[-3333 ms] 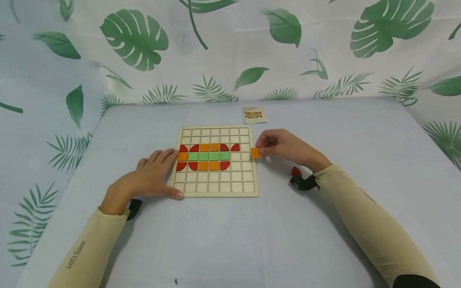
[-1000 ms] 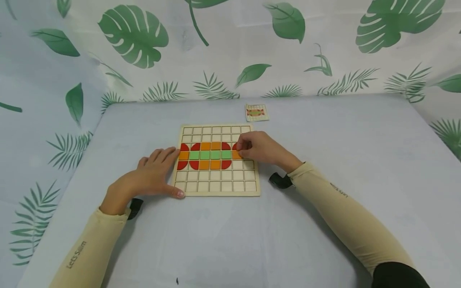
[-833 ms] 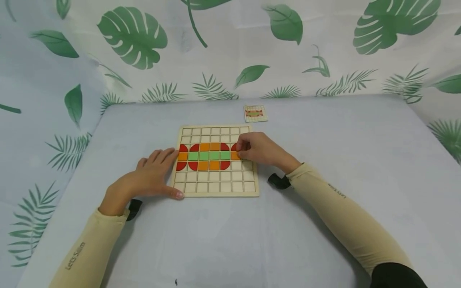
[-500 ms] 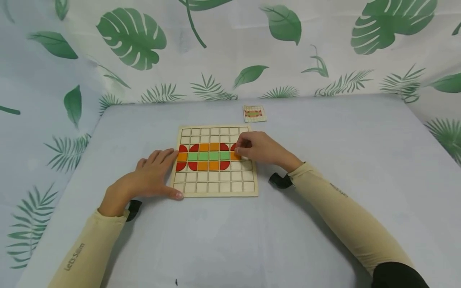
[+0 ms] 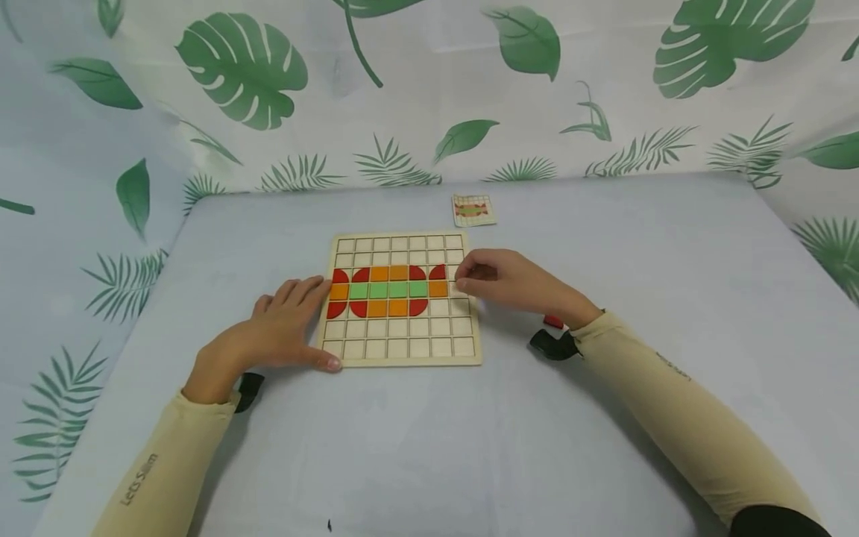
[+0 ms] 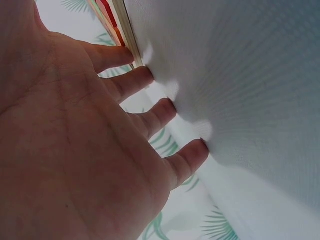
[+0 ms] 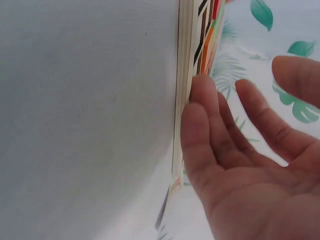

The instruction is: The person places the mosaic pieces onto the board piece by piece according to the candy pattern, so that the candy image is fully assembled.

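Note:
A square wooden grid board [image 5: 400, 349] lies on the cloth, with red, orange and green tiles in three of its rows. My left hand [image 5: 278, 328] lies spread at the board's left side, thumb at the near left corner; in the left wrist view its fingertips [image 6: 194, 152] rest on the cloth and against the board's edge. Over the board's right edge is my right hand [image 5: 513, 280], fingers loosely bent and holding nothing. Just left of its fingertips an orange square tile [image 5: 438, 289] sits in a cell, below a red quarter-round tile [image 5: 438, 272].
A small pattern card [image 5: 473, 210] lies beyond the board's far right corner. On the cloth by the right wrist, a red piece [image 5: 553, 321] is partly hidden by the hand. A leaf-printed cloth [image 5: 403, 97] hangs behind the table.
My right hand has carried the orange tile onto the board, let go of it in its cell and drawn back right. The red piece shows again by the wrist. The left hand has stayed put.

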